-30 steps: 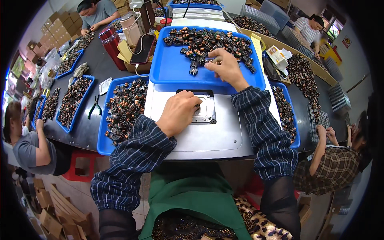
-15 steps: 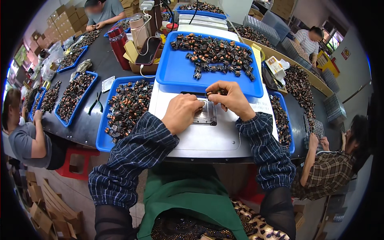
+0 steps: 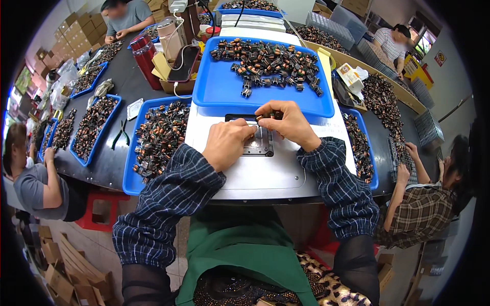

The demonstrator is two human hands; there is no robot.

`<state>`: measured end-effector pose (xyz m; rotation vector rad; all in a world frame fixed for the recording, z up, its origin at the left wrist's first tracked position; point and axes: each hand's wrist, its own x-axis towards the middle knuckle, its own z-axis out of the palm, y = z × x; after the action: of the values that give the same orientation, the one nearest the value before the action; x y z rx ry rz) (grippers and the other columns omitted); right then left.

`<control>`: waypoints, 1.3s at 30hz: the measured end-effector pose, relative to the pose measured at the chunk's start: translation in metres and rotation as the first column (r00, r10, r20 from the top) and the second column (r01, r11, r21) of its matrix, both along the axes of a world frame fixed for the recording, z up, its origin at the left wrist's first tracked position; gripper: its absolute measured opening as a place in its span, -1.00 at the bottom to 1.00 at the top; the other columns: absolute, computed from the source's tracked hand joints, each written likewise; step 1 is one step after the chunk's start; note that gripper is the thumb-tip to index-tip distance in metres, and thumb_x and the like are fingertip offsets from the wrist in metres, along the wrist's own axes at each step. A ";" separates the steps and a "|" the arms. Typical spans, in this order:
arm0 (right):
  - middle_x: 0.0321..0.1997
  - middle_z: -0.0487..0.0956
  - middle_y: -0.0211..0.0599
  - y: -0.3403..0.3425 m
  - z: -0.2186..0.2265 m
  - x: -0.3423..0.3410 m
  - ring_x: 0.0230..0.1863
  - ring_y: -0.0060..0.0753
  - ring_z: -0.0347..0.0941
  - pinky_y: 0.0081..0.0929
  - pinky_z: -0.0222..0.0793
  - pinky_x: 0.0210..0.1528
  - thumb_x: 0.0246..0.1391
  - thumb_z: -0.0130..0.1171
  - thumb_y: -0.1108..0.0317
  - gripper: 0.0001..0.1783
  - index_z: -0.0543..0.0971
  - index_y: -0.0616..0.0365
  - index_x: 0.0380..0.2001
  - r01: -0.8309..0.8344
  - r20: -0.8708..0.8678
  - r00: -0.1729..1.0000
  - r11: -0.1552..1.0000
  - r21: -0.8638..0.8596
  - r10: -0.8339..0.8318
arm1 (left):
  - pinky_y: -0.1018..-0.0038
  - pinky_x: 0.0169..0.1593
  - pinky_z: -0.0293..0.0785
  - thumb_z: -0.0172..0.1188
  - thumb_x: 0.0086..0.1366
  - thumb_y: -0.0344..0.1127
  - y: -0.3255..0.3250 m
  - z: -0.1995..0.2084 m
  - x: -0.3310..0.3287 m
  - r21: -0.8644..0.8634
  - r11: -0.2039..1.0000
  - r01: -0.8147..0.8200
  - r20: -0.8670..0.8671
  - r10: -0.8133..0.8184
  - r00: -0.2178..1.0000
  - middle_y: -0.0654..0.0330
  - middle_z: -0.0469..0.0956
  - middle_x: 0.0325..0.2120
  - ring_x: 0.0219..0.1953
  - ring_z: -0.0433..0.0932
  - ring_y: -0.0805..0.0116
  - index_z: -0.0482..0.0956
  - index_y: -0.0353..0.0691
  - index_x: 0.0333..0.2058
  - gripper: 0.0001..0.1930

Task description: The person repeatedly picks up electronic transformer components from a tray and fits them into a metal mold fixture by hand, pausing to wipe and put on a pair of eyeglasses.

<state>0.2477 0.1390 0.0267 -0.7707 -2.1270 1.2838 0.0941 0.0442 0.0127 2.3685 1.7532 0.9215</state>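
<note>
Small black parts with copper windings, which look like coils (image 3: 275,61), lie heaped at the far side of a blue tray (image 3: 219,89) in front of me. Just below that tray, a metal fixture plate (image 3: 263,147) is set into the white work surface. My left hand (image 3: 229,143) pinches over the fixture's left side; its fingertips hide what they hold, if anything. Facing it, my right hand (image 3: 291,125) is closed round a small coil (image 3: 277,115), with thumb and forefinger close to the left fingertips above the fixture.
Blue trays of coils stand left (image 3: 130,168) and right (image 3: 375,176) of the work surface. Pliers (image 3: 121,134), a red flask (image 3: 145,58) and a phone (image 3: 184,64) are to the left. Co-workers sit around the dark table (image 3: 107,168); a long cardboard-edged bin (image 3: 408,107) runs along the right.
The view has shifted slightly. Both hands stay close together over the fixture, and the right hand still holds its coil. A co-worker's hand at the right has lifted.
</note>
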 end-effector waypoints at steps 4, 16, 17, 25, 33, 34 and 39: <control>-0.64 0.41 -0.50 0.001 -0.003 0.001 -0.71 -0.79 0.20 -0.78 0.09 -0.73 -0.16 0.15 0.47 -0.81 0.52 0.29 -0.38 -0.024 -0.025 0.999 0.998 0.057 0.026 | 0.39 -0.44 0.38 0.11 -0.03 -0.48 0.001 -0.002 0.001 -0.028 0.999 -0.026 -0.017 0.025 1.000 0.21 0.50 -0.53 -0.53 0.47 0.19 0.56 -0.20 -0.39 -0.83; -0.61 0.43 -0.50 0.001 -0.001 0.000 -0.66 -0.80 0.22 -0.79 0.13 -0.66 -0.16 0.15 0.46 -0.82 0.53 0.29 -0.40 -0.012 -0.031 0.999 0.997 0.080 0.014 | 0.39 -0.45 0.37 0.11 -0.03 -0.48 0.002 -0.002 0.000 0.002 1.000 -0.014 -0.027 0.014 1.000 0.23 0.48 -0.56 -0.55 0.46 0.20 0.56 -0.21 -0.39 -0.83; -0.61 0.43 -0.50 0.002 -0.001 -0.001 -0.66 -0.80 0.22 -0.79 0.13 -0.66 -0.16 0.15 0.46 -0.82 0.53 0.29 -0.40 -0.010 -0.033 0.999 0.997 0.081 0.013 | 0.39 -0.45 0.37 0.11 -0.03 -0.48 0.003 -0.001 -0.001 0.004 1.000 -0.013 -0.028 0.013 1.000 0.23 0.48 -0.56 -0.55 0.46 0.20 0.56 -0.21 -0.39 -0.83; -0.61 0.45 -0.47 0.028 0.012 0.025 -0.70 -0.77 0.26 -0.82 0.11 -0.76 -0.17 0.16 0.42 -0.78 0.53 0.23 -0.36 0.230 -0.147 0.965 0.969 0.088 -0.216 | 0.58 -0.36 0.37 0.09 0.05 -0.51 -0.001 0.004 -0.008 -0.140 0.990 0.028 0.629 0.067 0.774 0.22 0.49 -0.50 -0.47 0.43 0.46 0.51 -0.32 -0.30 -0.81; -0.54 0.53 -0.29 0.118 -0.042 0.167 -0.53 -0.44 0.43 -0.54 0.35 -0.39 -0.27 0.19 0.38 -0.78 0.57 0.16 -0.42 0.829 -0.073 0.490 0.439 0.347 -0.868 | 0.53 -0.12 0.41 -0.01 0.16 -0.51 -0.017 0.020 -0.015 0.025 0.958 0.287 0.972 0.043 -0.230 0.23 0.41 -0.36 -0.26 0.45 0.36 0.33 -0.33 -0.08 -0.69; -0.50 0.54 -0.25 0.121 -0.049 0.179 -0.46 -0.36 0.45 -0.48 0.36 -0.33 -0.27 0.20 0.36 -0.78 0.57 0.14 -0.43 0.822 0.009 0.434 0.400 0.405 -0.901 | 0.53 -0.12 0.41 -0.01 0.16 -0.51 -0.018 0.021 -0.014 0.015 0.958 0.285 0.970 0.056 -0.237 0.23 0.41 -0.36 -0.26 0.45 0.36 0.33 -0.33 -0.08 -0.69; -0.38 0.56 -0.21 0.126 -0.063 0.181 -0.30 -0.25 0.48 -0.38 0.36 -0.21 -0.27 0.19 0.39 -0.81 0.59 0.12 -0.45 0.767 0.332 0.185 0.347 0.540 -0.925 | 0.59 -0.23 0.39 0.02 0.15 -0.50 -0.020 0.026 -0.017 0.012 0.967 0.255 0.982 0.037 -0.186 0.21 0.43 -0.41 -0.27 0.45 0.39 0.36 -0.33 -0.20 -0.79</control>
<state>0.4284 0.2649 -0.0368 -2.0883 -1.5797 0.0629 0.0774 0.0238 0.0392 0.7148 0.7083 1.7004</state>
